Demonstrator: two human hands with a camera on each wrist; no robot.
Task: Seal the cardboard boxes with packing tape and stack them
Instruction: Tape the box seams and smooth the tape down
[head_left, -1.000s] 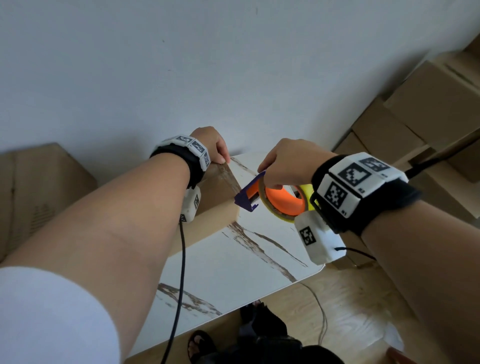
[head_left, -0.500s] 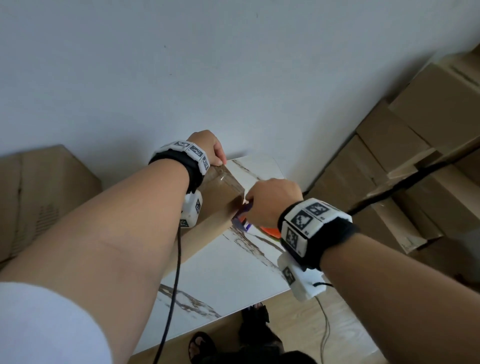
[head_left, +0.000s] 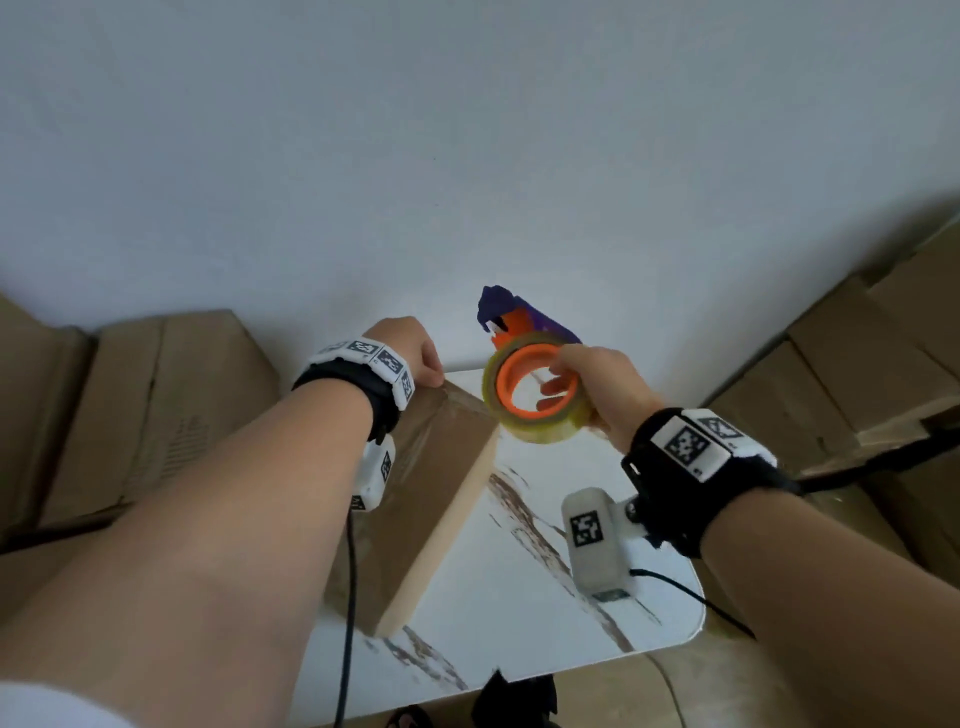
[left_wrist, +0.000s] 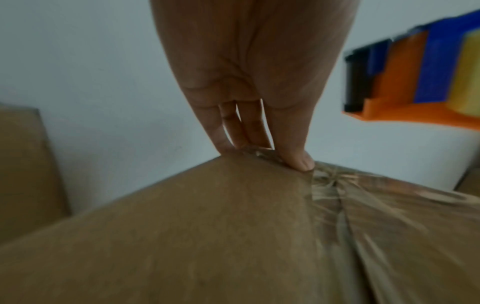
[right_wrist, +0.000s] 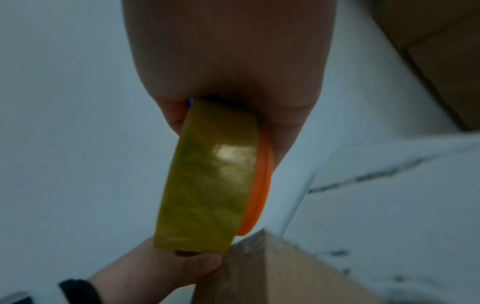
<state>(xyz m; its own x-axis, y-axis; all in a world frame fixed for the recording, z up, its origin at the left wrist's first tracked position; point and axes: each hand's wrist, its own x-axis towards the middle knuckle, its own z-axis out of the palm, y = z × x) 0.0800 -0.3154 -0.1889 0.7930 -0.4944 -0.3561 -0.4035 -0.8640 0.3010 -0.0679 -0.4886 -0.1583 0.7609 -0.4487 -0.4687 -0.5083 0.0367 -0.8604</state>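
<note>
The left hand (head_left: 410, 351) presses its fingertips (left_wrist: 298, 162) on the far top edge of the box (head_left: 415, 499) on the table (head_left: 519, 597); the forearm hides much of the box. The right hand (head_left: 597, 389) grips the tape dispenser (head_left: 530, 384) just above the box corner, its blade end blurred.
</note>
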